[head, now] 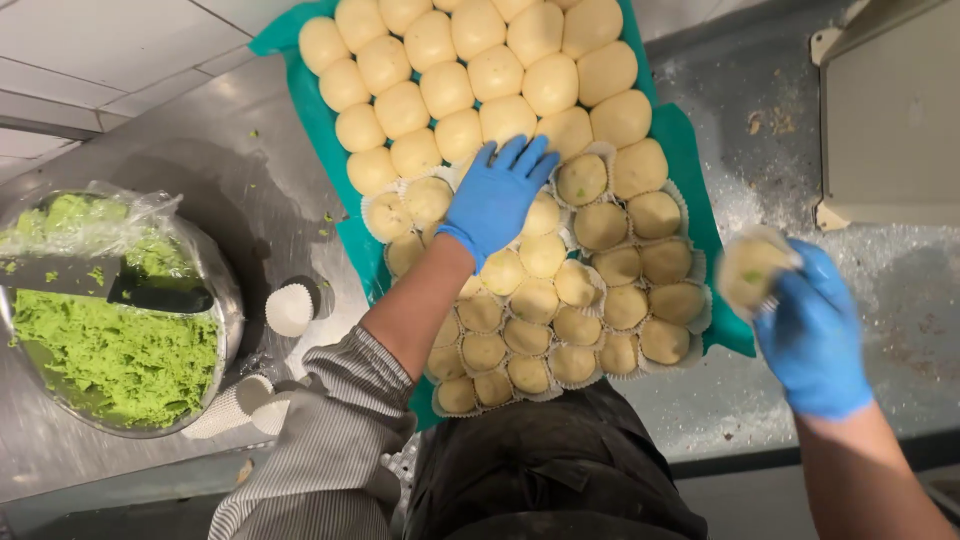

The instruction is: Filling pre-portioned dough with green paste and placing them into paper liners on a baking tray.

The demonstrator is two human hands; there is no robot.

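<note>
A green tray [690,150] holds several pale yellow dough balls [495,72]; those at its near end sit in white paper cups [600,225]. My left hand [497,193], in a blue glove, lies flat on the dough balls in the tray's middle, fingers apart. My right hand [812,335], also gloved in blue, hovers just past the tray's right edge and holds a filled dough ball in a paper cup [750,270], blurred, with a green speck showing on it.
A metal bowl [232,310] of bright green paste, partly under plastic film, stands at the left with a dark scraper [150,293] in it. Stacks of empty paper cups [290,308] lie beside it. A grey box [890,110] sits at the right on the floury steel counter.
</note>
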